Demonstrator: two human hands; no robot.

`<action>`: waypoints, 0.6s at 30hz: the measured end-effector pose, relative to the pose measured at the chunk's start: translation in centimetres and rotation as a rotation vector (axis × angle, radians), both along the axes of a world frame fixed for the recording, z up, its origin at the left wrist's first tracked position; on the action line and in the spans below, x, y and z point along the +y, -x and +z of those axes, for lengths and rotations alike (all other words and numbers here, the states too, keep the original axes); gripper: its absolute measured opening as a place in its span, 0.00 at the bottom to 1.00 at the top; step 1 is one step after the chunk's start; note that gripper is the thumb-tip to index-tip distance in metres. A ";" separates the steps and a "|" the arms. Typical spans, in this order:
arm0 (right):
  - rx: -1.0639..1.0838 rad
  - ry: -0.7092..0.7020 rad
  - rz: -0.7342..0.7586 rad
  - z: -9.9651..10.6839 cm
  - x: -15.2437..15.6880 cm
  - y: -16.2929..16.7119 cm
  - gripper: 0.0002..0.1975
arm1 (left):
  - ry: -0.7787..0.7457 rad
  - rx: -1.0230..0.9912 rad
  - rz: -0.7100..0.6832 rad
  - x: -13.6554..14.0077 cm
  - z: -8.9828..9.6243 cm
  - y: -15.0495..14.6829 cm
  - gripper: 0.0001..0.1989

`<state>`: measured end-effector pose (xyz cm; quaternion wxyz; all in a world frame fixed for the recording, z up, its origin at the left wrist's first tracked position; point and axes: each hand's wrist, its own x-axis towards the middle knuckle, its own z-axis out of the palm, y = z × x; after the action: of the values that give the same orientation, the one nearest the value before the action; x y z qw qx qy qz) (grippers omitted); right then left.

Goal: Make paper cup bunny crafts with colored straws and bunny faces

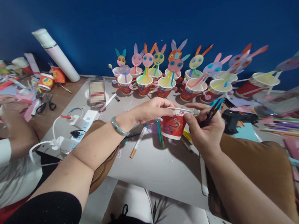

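Observation:
A red paper cup (pixel 175 126) with a gold pattern and a white rim is held upright above the grey table. My left hand (pixel 155 110) grips its rim from the left, fingers closed. On the other side, my right hand (pixel 207 125) has its thumb against the rim. Tucked in the right fingers is a dark tool that looks like scissors (pixel 215 109), pointing up and right. Behind the cup lie coloured sticks (pixel 161 133), partly hidden. Just left of them is a marker (pixel 138 142) with an orange-brown end.
Several cups with paper rabbit heads (pixel 145 84) line the blue wall. A black glue gun (pixel 237 120) and brown cushion (pixel 256 163) are at right. A power strip (pixel 83 124) with cables sits left. Beyond it are black scissors (pixel 46 104) and another person's hands (pixel 9 103).

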<state>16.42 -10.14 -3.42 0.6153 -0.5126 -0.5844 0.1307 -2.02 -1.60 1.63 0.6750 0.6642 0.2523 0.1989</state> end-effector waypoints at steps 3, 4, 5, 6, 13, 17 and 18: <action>-0.063 -0.039 0.022 -0.1 -0.1 0.1 0.22 | -0.109 0.020 -0.055 0.4 -0.3 0.1 0.13; -0.081 -0.032 0.023 -0.1 -0.2 0.1 0.22 | -0.140 0.030 -0.061 0.5 -0.4 0.1 0.14; -0.091 -0.020 0.021 0.0 -0.3 0.2 0.23 | -0.168 0.038 -0.060 0.6 -0.5 0.1 0.15; -0.098 -0.010 0.017 0.0 -0.3 0.2 0.23 | -0.193 0.044 -0.051 0.6 -0.6 0.1 0.15; -0.076 0.003 0.007 0.2 -0.4 0.5 0.24 | -0.256 0.021 0.004 0.1 -0.4 -0.3 0.23; -0.069 -0.040 -0.041 -0.2 -0.2 0.4 0.23 | -0.266 0.011 0.124 0.2 -0.6 -0.4 0.20; -0.069 -0.058 -0.068 -0.3 -0.2 0.3 0.22 | -0.290 0.003 0.167 0.3 -0.7 -0.4 0.17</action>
<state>16.08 -10.30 -3.70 0.6135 -0.5181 -0.5912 0.0750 -1.57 -1.28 0.88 0.5530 0.7316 0.2762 0.2875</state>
